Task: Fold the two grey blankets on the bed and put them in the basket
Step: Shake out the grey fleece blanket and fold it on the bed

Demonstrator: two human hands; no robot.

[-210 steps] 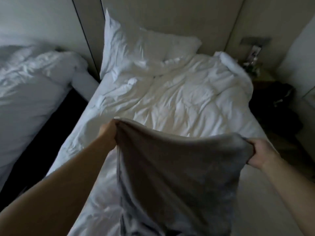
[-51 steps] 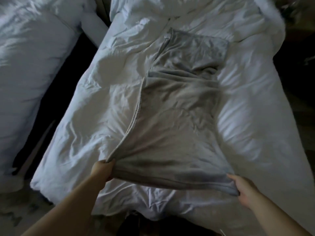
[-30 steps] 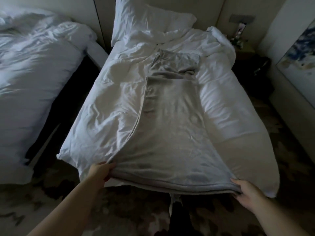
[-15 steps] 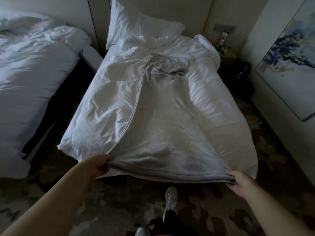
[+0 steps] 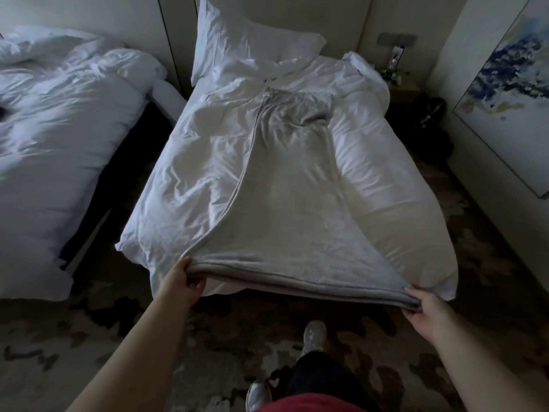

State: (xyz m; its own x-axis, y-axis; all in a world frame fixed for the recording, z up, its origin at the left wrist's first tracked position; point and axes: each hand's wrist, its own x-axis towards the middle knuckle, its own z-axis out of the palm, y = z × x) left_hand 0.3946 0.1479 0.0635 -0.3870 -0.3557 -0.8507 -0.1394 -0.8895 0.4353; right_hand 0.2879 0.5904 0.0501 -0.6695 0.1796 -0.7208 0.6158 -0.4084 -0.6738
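Blanket, the one in hand, lay as a long grey strip down the middle of the bed. It ran from just below the pillow to the foot, where its near edge hung out past the bed's end in my grip. My left hand pinched the near left corner, thumb on top and fingers curled under. My right hand gripped the near right corner the same way.

Two layers showed along that near edge and a hem ran up the left side. From that I judged the lengthwise fold was done and I was drawing the strip taut to flatten it. The far end was rumpled, with some cloth bunched across it.

I took this for the middle of folding the first blanket. The next move, as I saw it, called for carrying both near corners up the bed to meet the far end, halving the length. That needed the corners lifted level and together, so the layers would not slide apart. The far end wanted smoothing first, or the wrinkle would be trapped inside. One more halving would likely be needed to make a bundle small enough to carry.

I could see neither the second blanket nor the basket, so both lay ahead.
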